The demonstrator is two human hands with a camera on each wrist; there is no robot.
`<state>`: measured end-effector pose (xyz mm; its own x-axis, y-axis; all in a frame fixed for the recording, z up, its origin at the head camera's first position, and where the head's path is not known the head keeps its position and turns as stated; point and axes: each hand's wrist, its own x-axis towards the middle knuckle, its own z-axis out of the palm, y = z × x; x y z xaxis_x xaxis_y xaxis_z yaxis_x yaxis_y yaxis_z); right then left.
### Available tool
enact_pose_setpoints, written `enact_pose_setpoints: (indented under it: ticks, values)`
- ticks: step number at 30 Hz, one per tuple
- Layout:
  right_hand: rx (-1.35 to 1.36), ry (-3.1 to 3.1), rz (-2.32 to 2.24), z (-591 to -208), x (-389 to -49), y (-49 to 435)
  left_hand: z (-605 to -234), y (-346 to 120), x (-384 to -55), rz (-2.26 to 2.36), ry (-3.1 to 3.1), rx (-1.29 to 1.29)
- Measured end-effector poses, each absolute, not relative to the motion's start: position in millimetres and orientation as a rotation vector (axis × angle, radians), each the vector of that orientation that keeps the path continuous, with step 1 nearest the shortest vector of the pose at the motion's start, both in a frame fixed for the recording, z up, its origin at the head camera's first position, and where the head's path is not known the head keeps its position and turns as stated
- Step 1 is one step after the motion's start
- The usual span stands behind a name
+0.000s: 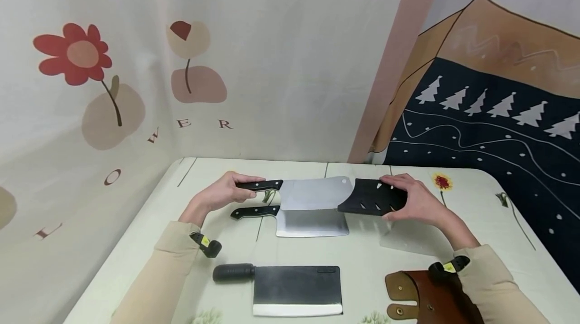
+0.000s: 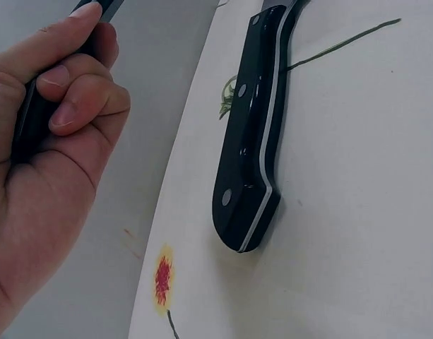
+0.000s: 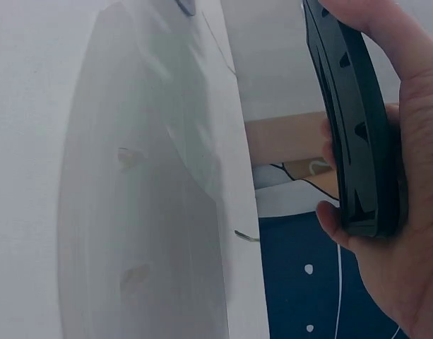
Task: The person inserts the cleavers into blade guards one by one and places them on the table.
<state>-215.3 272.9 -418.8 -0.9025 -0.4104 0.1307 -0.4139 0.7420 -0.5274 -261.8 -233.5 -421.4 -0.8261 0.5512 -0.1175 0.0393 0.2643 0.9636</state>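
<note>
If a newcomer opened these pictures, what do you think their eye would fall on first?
Most likely the shiny cleaver, gripped in the left hand, with its far end at the black sheath in the right hand. Next might come the dark-bladed cleaver lying at the bottom middle of the head view, and the big red flower printed on the pale backdrop at upper left.
</note>
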Motion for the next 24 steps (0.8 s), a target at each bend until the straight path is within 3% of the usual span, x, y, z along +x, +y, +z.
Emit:
enact_pose_setpoints:
  ticks: [13,24]
  values:
    - [0.681,-2.846,0.904,-422.6,-209.0,271.3,-418.8,-231.1,-260.5,1.563,2.158,0.557]
    - [0.651,-2.887,0.897,-422.2,-209.1,267.8,-419.6,-222.3,-265.0,1.659,2.143,0.425]
